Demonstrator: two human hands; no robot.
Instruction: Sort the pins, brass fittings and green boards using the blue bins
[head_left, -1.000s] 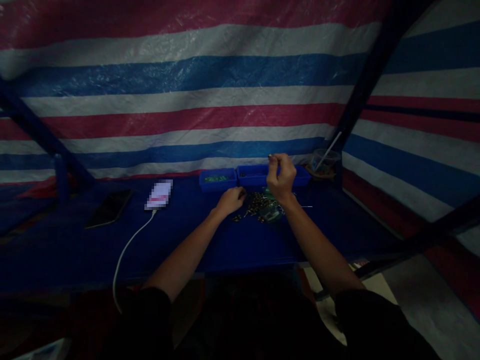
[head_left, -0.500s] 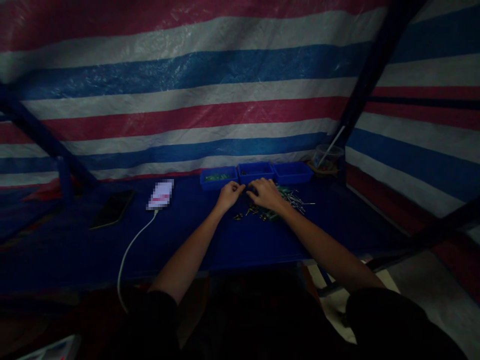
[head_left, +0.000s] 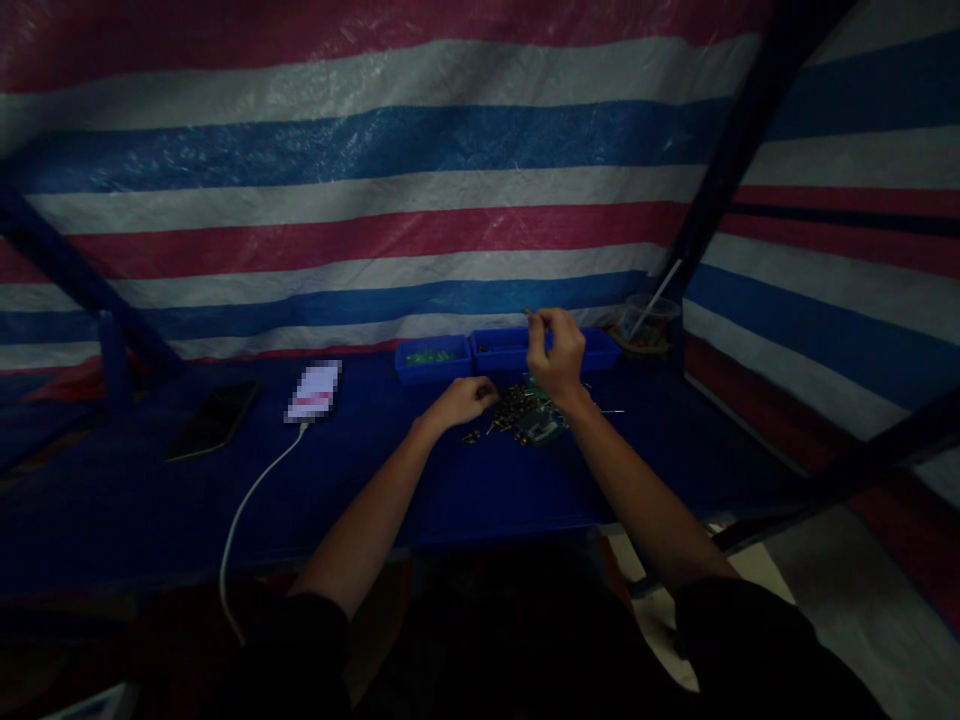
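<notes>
My right hand is raised in front of the blue trays, thumb and forefinger pinched on a tiny part too small to name. My left hand rests low at the left edge of a pile of small brass-coloured parts; its fingers are curled together, and what they hold cannot be made out. Green and silvery thin pieces lie at the pile's right side, partly behind my right wrist. A left blue tray holds green pieces. The middle blue tray is partly hidden by my right hand.
On the blue table to the left lie a dark phone and a lit phone with a white cable. A clear cup with a stick stands back right. Striped sheeting hangs behind.
My right hand has lifted up from the pile, away from my left hand, with a tiny part at its fingertips. My left hand has moved slightly down. More brass-coloured parts now show.
</notes>
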